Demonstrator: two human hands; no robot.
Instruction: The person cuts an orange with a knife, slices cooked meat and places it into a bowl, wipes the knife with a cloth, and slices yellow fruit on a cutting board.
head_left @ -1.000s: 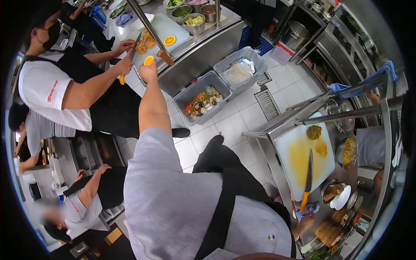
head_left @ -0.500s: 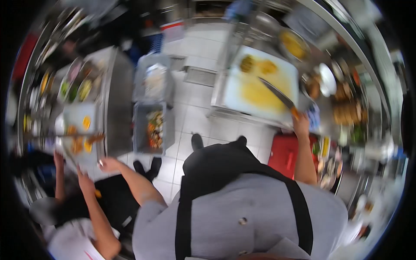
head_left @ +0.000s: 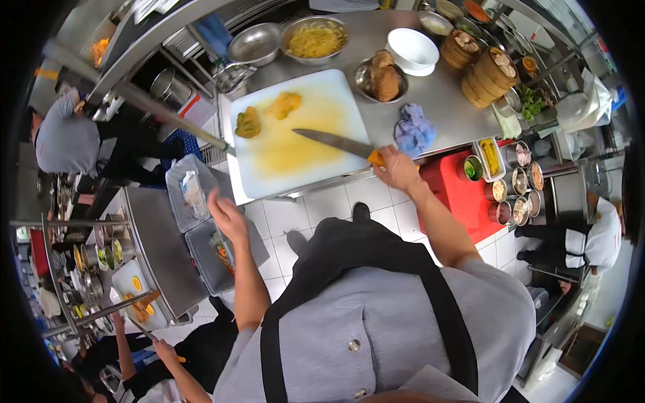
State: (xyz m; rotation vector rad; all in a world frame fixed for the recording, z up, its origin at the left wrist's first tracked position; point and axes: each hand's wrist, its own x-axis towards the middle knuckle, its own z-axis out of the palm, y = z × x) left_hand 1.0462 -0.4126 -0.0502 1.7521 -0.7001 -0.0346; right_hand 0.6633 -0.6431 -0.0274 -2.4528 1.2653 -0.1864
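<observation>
Right fingers (head_left: 393, 159) grip the chef's knife (head_left: 336, 142); left fingers (head_left: 218, 203) extend, empty; the smeared cutting board (head_left: 289, 151) could cause slipping.

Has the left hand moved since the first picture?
Yes. The left hand has moved away from the board with orange slices, toward the yellow-stained board.

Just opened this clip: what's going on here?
The person's right hand grips the orange handle of a knife, its blade extending over a yellow-stained white cutting board. Two food pieces, a greenish-yellow lump and a yellow piece, sit near the board's far left corner. The left hand is raised and looks empty. A crumpled bluish cloth lies right of the board. At lower left, a co-worker's hand holds another knife.
</observation>
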